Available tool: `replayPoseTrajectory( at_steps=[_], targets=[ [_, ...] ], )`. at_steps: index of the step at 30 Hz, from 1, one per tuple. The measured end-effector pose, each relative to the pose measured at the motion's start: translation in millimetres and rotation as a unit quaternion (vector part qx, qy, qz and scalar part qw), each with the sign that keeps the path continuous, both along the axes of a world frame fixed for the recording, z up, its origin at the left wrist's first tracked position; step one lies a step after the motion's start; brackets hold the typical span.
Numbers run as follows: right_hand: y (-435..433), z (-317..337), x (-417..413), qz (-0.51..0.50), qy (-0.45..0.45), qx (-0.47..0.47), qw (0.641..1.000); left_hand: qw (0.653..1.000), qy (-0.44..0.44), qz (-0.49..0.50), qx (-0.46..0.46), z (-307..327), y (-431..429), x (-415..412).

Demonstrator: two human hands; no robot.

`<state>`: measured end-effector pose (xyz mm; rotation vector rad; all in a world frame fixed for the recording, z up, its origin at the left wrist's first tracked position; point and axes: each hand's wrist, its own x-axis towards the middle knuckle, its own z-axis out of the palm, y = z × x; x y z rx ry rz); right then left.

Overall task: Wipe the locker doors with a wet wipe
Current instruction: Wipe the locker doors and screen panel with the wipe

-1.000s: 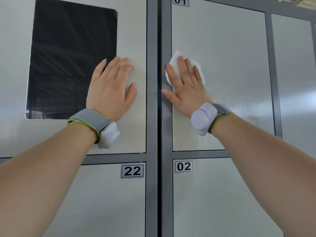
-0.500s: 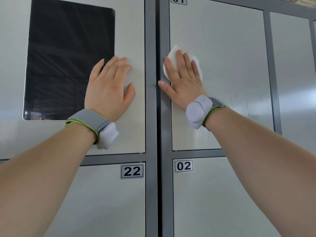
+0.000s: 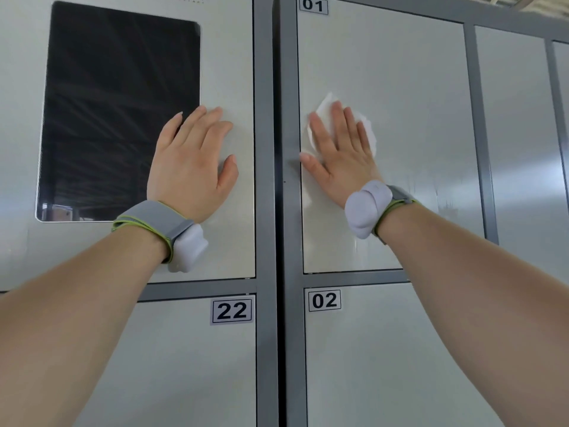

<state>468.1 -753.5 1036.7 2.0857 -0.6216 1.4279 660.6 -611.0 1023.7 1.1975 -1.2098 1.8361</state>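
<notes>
My right hand [image 3: 340,152] lies flat on locker door 01 [image 3: 409,97], fingers spread, pressing a white wet wipe [image 3: 325,107] against its left side. The wipe shows above and to the right of my fingers; the rest is hidden under my palm. My left hand [image 3: 189,163] rests flat and empty on the pale panel [image 3: 229,66] just right of a dark screen [image 3: 120,112]. Both wrists wear grey bands with white pods.
Grey frame bars [image 3: 277,211] separate the doors. Door 22 [image 3: 197,365] sits below my left arm, door 02 [image 3: 369,365] below my right arm. More pale doors [image 3: 517,134] continue to the right. Faint smears show on door 01 near my right wrist.
My right hand with the wipe slid up and slightly left along door 01's left edge, then down again. My left hand stayed planted on the panel.
</notes>
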Motion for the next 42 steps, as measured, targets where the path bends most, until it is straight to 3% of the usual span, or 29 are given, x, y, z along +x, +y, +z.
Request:
replayPoseTrajectory(
  at_steps=[11,19,29,37,42],
  targets=[
    [-1,-51,-5,0.023,0.124,-0.106,0.986,1.000,0.007,0.014,-0.005,-1,0,1],
    [-6,-17,-11,0.010,-0.004,0.028,1.000,1.000,0.009,0.013,-0.004,-2,1,-2],
    [-6,-58,-12,0.026,0.113,-0.089,0.989,1.000,0.024,0.009,0.003,-3,1,-3],
    [-15,-17,-18,0.006,0.006,0.011,1.000,1.000,0.024,0.015,0.005,-4,2,-4],
    [-6,-28,-11,0.011,0.042,-0.023,0.999,0.999,0.031,0.027,0.016,-4,3,-6]
  ],
)
